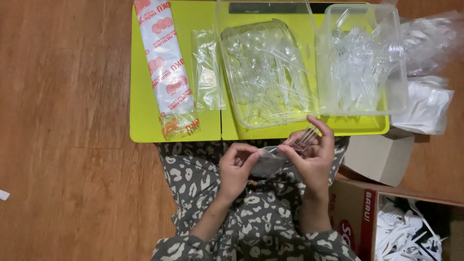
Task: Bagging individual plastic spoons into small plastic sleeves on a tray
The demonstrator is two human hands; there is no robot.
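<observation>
On the wooden floor [63, 121] at the far left there is only a small white scrap at the frame edge. Next comes the lime-green worktop [145, 111], a low folding one. On its left part lies a long printed sleeve [166, 67], white with red marks (probably a stack of cups, but the contents are hard to make out). Beside it lies a small packet of clear sachets [208, 70]. Then two clear plastic tubs stand side by side: the spoon tub [263, 72] and the fork tub [360, 63], both within easy reach of the hands, which I judge is why they sit near the front edge.

Below the worktop, over the patterned lap, the left hand [237, 169] pinches the small clear sachet [268, 162] with its fingers closed on the edge, seemingly keeping the mouth open. The right hand [314, 157] has its fingers closed on clear plastic cutlery [304, 139]; the tines point up and away, the handles go toward the sachet. How many pieces it holds I cannot tell, because they are transparent.

At the right, white bagged goods [425, 104] are partly cut off, and a cardboard box [382, 222] with white cutlery runs out of the frame.
</observation>
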